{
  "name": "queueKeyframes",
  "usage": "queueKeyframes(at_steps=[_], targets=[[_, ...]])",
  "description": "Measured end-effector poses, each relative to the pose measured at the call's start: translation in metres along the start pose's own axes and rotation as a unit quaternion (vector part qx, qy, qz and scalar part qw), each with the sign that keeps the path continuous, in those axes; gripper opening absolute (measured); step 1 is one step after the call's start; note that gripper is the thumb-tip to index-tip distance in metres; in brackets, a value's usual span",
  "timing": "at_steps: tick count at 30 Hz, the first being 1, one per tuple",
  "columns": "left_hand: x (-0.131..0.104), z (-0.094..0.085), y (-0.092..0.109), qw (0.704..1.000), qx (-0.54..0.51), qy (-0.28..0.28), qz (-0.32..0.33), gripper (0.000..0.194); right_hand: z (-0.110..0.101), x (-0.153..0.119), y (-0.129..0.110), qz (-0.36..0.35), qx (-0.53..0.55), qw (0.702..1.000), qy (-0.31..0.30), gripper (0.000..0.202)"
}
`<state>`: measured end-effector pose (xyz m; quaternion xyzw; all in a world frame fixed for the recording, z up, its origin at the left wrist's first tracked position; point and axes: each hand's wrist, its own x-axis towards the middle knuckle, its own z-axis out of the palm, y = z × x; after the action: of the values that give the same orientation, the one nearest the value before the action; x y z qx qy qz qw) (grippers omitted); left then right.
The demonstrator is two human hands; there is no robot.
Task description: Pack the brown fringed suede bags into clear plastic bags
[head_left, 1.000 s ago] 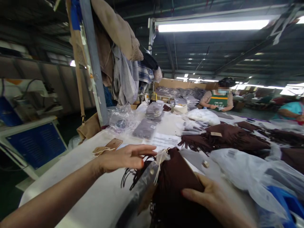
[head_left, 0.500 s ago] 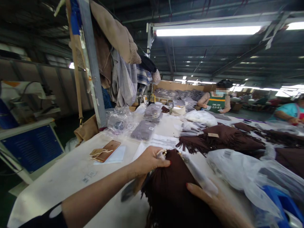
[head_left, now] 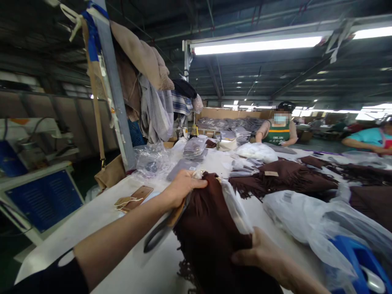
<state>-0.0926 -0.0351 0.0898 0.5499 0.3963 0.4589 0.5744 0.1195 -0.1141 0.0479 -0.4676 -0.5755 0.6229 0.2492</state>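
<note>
A dark brown fringed bag [head_left: 211,228] is held up in front of me, with metal fittings at its top corners. My left hand [head_left: 180,190] pinches its top left corner, thumb on the front. Along its lower right edge, my right hand [head_left: 260,251] grips with the thumb in front; the fingers behind are hidden. A white-wrapped strip [head_left: 234,204] runs down the bag's right side. Below my left hand, a tan strip [head_left: 177,213] and a dark grey loop [head_left: 156,237] stick out, blurred; I cannot tell what they belong to.
A phone with a tag [head_left: 134,199] lies left on the white table [head_left: 76,232]. Brown fringed pieces [head_left: 284,175], clear plastic bags [head_left: 294,212] and a blue object [head_left: 357,261] are at right. Grey packs [head_left: 195,147] sit further back. A metal post [head_left: 114,90] stands left; a co-worker [head_left: 279,130] is across.
The bag and my left hand have risen a little and shifted left in view. My right hand now wraps more of the bag's right edge.
</note>
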Motion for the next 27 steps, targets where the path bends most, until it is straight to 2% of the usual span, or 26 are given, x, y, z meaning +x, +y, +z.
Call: queueKeyframes(at_steps=[4, 7, 9, 11, 13, 14, 15, 16, 18, 19, 20, 21, 22, 24, 25, 26, 27], targets=[[-0.019, -0.021, -0.043, 0.997, 0.009, -0.001, -0.074, 0.037, -0.021, 0.002, -0.014, 0.032, -0.124, 0.991, -0.044, 0.024], [-0.035, -0.043, -0.072, 0.988, 0.078, -0.040, -0.127, 0.038, -0.030, 0.011, -0.009, 0.077, -0.277, 0.956, -0.052, 0.024], [-0.043, -0.057, -0.082, 0.977, 0.156, -0.040, -0.142, 0.034, -0.029, 0.019, 0.002, 0.096, -0.345, 0.933, -0.038, 0.026], [-0.051, -0.065, -0.081, 0.965, 0.231, 0.000, -0.128, 0.036, -0.025, 0.026, 0.014, 0.103, -0.368, 0.924, -0.023, 0.028], [-0.061, -0.061, -0.074, 0.944, 0.322, 0.032, -0.064, 0.040, -0.021, 0.029, 0.020, 0.105, -0.370, 0.923, -0.020, 0.028], [-0.067, -0.055, -0.070, 0.925, 0.381, 0.010, -0.012, 0.035, -0.019, 0.030, 0.021, 0.107, -0.370, 0.922, -0.024, 0.028], [-0.073, -0.046, -0.069, 0.897, 0.437, -0.045, 0.046, 0.024, -0.018, 0.029, 0.019, 0.107, -0.371, 0.922, -0.026, 0.027], [-0.079, -0.036, -0.069, 0.862, 0.481, -0.123, 0.104, 0.016, -0.017, 0.028, 0.017, 0.107, -0.374, 0.921, -0.026, 0.025], [-0.087, -0.016, -0.078, 0.787, 0.512, -0.272, 0.209, 0.020, -0.014, 0.025, 0.012, 0.106, -0.380, 0.919, -0.024, 0.022], [-0.088, -0.009, -0.085, 0.767, 0.500, -0.313, 0.253, 0.027, -0.012, 0.023, 0.009, 0.104, -0.380, 0.919, -0.025, 0.021], [-0.088, -0.005, -0.092, 0.756, 0.492, -0.318, 0.292, 0.038, -0.011, 0.021, 0.007, 0.103, -0.376, 0.920, -0.026, 0.020], [-0.086, -0.004, -0.098, 0.756, 0.494, -0.288, 0.319, 0.050, -0.009, 0.019, 0.005, 0.101, -0.372, 0.922, -0.028, 0.020], [-0.082, -0.005, -0.103, 0.765, 0.505, -0.231, 0.327, 0.060, -0.007, 0.017, 0.004, 0.103, -0.367, 0.924, -0.030, 0.020], [-0.073, -0.012, -0.104, 0.791, 0.527, -0.103, 0.293, 0.072, -0.004, 0.014, 0.000, 0.112, -0.367, 0.923, -0.028, 0.021], [-0.068, -0.015, -0.100, 0.795, 0.537, -0.072, 0.274, 0.075, -0.002, 0.013, -0.002, 0.118, -0.375, 0.919, -0.024, 0.022], [-0.063, -0.017, -0.094, 0.788, 0.548, -0.079, 0.269, 0.077, 0.001, 0.012, -0.005, 0.120, -0.389, 0.913, -0.022, 0.023], [-0.058, -0.018, -0.087, 0.771, 0.559, -0.122, 0.280, 0.076, 0.004, 0.011, -0.008, 0.118, -0.408, 0.905, -0.021, 0.023]])
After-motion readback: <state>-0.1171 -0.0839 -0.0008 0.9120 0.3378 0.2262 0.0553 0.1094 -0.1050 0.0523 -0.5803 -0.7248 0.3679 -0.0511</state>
